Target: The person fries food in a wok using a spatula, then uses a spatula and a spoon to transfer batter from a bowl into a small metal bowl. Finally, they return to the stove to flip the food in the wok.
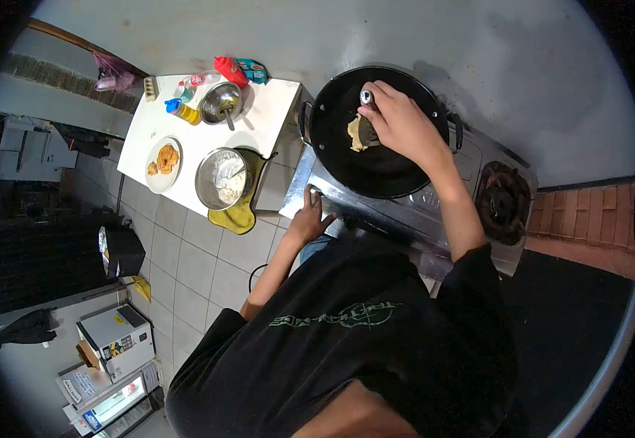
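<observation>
A silver metal stove (434, 233) bears the round black two-handled wok (376, 179); to the wok's right is a dark open burner (504, 203). Behind the wok rises a grey wall (448, 36). To its left stands a white rectangular table (186, 139), with a pale tiled floor (208, 270) below and, farther off, a white boxy appliance (120, 343).

The right hand (405, 128) reaches over the wok, its fingers closed narrowly round the upright metal handle of a turner (367, 98). The turner's dark blade lies against a pale yellow piece of food (357, 134) near the middle of the wok. The left hand (308, 221), below and left of the wok, is at the stove's front edge with fingers spread wide, holding nothing visible.

On the table, nearest the wok, a large steel bowl (203, 182) of white, floury mix sits on a yellow-green cloth (235, 219). Beyond are a smaller steel bowl (219, 93) with yellowish contents and a spoon, a red squeeze bottle (231, 71), a yellow blue-capped bottle (186, 113) and, farther left, a white oval plate (153, 180) of orange-brown fried pieces.

The right hand partly hides the turner's blade, and the wok covers whatever is beneath it. The left fingertips' exact contact is hard to tell. Darkness cuts off the room's edges, and the appliance's lettering is too small to read.
</observation>
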`<state>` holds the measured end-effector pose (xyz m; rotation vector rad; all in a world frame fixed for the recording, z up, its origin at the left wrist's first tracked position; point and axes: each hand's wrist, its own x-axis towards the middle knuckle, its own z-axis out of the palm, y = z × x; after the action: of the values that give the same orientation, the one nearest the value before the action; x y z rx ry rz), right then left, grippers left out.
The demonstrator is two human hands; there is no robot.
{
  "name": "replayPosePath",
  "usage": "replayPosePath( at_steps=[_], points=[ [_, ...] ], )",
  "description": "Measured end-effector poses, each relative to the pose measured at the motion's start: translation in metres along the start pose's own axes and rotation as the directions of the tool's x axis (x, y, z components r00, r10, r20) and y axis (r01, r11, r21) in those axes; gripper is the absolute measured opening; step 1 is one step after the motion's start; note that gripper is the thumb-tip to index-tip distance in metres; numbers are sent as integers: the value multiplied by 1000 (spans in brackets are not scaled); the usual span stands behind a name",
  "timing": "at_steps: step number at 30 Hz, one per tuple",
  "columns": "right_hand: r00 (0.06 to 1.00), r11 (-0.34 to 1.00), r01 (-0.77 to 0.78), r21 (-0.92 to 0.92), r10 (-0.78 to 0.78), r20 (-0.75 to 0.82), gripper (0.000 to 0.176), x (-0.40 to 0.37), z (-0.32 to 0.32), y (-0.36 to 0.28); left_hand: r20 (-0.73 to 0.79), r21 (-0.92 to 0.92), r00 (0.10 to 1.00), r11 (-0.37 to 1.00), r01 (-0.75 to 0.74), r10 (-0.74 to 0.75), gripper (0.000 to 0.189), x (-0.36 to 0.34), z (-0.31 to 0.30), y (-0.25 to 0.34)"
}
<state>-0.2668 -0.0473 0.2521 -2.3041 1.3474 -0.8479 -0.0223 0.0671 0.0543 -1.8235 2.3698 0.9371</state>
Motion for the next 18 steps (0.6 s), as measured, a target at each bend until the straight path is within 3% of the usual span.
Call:
replayPosePath(
  at_steps=[4,7,8,9,12,13,15,18],
  points=[
    [998,999,9,34,-7,-65,27,-8,-4,10,17,10,1000,1000,15,-15,79,-3,-6,3],
    [988,998,-38,47,44,-145,27,-19,-18,15,121,6,992,999,43,-43,82,-2,-10,4],
    [959,995,-31,97,57,-278,13,-23,-15,19,128,17,991,999,44,-45,82,-2,-9,3],
    [959,995,-33,93,58,-278,13,-28,-17,22,135,29,990,999,44,-47,82,-1,-9,3],
    [903,968,-216,130,249,-349,13,-48,-21,27,135,58,989,997,48,-55,82,-3,-10,5],
    [903,968,-217,127,249,-351,13,-55,-17,31,135,58,990,997,44,-52,82,-2,-9,4],
    [821,909,-275,313,391,-415,15,-70,4,43,142,55,989,998,40,-47,83,-1,-7,1],
    [794,871,-190,453,408,-451,16,-85,30,48,151,69,988,997,30,-40,84,-1,-7,0]
  ],
)
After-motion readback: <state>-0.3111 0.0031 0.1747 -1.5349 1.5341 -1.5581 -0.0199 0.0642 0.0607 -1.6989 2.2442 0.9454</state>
